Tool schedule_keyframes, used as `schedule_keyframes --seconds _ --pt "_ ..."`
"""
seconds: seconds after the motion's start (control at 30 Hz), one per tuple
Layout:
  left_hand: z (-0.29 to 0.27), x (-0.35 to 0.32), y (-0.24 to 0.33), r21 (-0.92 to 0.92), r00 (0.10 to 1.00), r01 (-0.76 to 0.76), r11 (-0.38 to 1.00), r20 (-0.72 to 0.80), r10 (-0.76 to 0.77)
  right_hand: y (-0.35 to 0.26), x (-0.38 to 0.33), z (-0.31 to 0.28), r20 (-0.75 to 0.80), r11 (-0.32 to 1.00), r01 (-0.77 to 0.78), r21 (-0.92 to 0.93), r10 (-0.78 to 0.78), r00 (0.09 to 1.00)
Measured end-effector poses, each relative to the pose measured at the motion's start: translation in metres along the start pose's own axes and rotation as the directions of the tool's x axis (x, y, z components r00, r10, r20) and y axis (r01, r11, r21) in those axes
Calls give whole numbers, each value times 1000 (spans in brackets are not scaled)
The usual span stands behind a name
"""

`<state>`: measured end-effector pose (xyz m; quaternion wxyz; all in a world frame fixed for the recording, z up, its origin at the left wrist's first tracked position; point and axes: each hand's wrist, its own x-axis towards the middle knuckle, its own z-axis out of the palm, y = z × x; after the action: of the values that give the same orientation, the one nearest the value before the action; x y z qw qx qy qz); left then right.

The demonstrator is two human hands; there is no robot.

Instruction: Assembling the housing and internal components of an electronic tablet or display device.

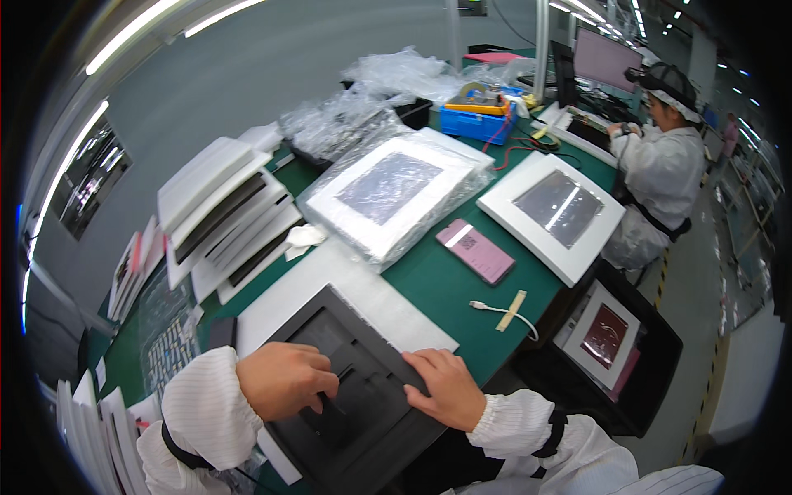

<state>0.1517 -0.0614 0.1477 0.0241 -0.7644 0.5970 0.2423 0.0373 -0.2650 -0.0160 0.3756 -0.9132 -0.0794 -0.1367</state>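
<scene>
A dark grey rectangular panel (384,375) with recesses and a raised rim lies in front of me, tilted across a white foam sheet (301,307). Over its left part, my left hand (289,381) is closed, its fingers curled down into a recess. A small dark piece seems to be at those fingertips, but I cannot make it out against the panel. My right hand (447,389) rests on the panel's right edge, thumb and fingers apart, touching the rim.
Left stands a stack of white-framed panels (227,206). Beyond are a film-wrapped white frame (379,194), another white frame (557,210), a pink-screened phone (476,251) and a white cable (503,312). A black bin (652,396) sits right; a co-worker (664,165) works farther off.
</scene>
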Motion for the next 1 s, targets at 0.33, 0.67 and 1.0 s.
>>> schedule_keyframes --seconds 0.33,0.67,1.0 --pt "20 -34 23 268 514 37 963 -831 211 -15 53 -38 487 408 -498 765 139 862" --pt "93 -69 39 -265 251 527 808 -859 -446 87 171 -34 198 30 -234 972 437 878" --pt "178 -89 0 -698 13 552 456 -540 -842 101 134 -25 -339 916 -166 365 297 893"
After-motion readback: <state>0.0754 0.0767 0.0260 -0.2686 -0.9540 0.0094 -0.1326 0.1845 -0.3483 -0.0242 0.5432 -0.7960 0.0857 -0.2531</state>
